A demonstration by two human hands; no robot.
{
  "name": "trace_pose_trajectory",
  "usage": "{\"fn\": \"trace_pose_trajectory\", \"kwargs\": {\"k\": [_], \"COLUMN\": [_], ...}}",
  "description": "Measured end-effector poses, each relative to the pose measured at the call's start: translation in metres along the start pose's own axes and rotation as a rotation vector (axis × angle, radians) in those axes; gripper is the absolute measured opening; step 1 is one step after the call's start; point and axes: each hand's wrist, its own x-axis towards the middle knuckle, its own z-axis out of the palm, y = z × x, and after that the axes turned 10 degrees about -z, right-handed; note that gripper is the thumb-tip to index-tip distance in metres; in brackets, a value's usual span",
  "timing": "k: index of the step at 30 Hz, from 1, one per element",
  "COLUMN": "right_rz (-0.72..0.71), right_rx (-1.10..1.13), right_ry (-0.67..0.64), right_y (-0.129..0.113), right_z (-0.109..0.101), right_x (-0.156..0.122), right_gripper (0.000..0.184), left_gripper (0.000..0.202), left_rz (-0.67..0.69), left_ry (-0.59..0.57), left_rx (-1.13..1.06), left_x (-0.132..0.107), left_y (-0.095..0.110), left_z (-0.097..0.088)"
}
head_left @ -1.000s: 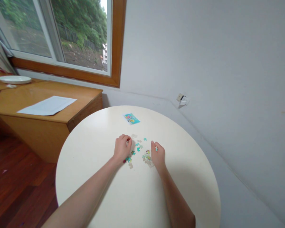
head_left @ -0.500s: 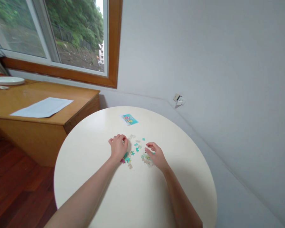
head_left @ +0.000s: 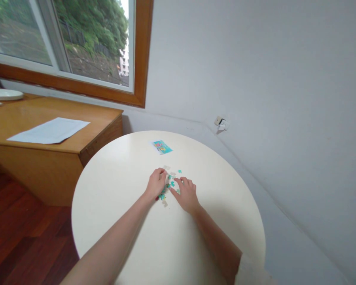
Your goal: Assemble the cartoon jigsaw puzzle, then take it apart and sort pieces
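Small jigsaw puzzle pieces (head_left: 172,183), mostly teal with some pale, lie loose between my hands on the round white table (head_left: 154,245). My left hand (head_left: 156,183) is at the left of the pieces, its thumb and fingers pinched together. Whatever is in that pinch is too small to make out. On the other side, my right hand (head_left: 186,194) reaches in over the pieces with thumb and forefinger apart. It covers part of the pile, and I see nothing held in it. A colourful picture card (head_left: 162,147) lies flat beyond both hands.
To the left stands a wooden desk (head_left: 103,126) bearing a sheet of paper (head_left: 52,130) and a white round plate-like object (head_left: 4,94). A window (head_left: 91,43) is above it. The white wall behind the table has a socket with a plug (head_left: 222,123).
Both hands have moved towards each other, the left to the right and the right to the left. My right hand now hides pieces that showed beside it. The view has shifted slightly.
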Motion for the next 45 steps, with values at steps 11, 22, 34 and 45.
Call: {"fn": "trace_pose_trajectory", "kwargs": {"k": [11, 22, 34, 45], "right_rz": [-0.035, -0.259, -0.067, 0.069], "right_rx": [-0.119, 0.091, 0.032, 0.066], "right_ry": [-0.199, -0.004, -0.248, -0.204], "right_y": [0.000, -0.058, -0.021, 0.030], "right_z": [-0.017, -0.012, -0.008, -0.001], "right_x": [0.053, 0.022, 0.056, -0.029], "right_gripper": [0.028, 0.039, 0.054, 0.094], "left_gripper": [0.022, 0.032, 0.028, 0.016], "left_rz": [-0.152, -0.310, -0.246, -0.084], "left_ry": [0.131, 0.237, 0.196, 0.118], "left_rx": [-0.533, -0.990, -0.747, -0.241], "left_x": [0.022, 0.038, 0.034, 0.011], "left_y": [-0.012, -0.022, -0.019, -0.003], "left_z": [-0.001, -0.006, -0.010, 0.002]}}
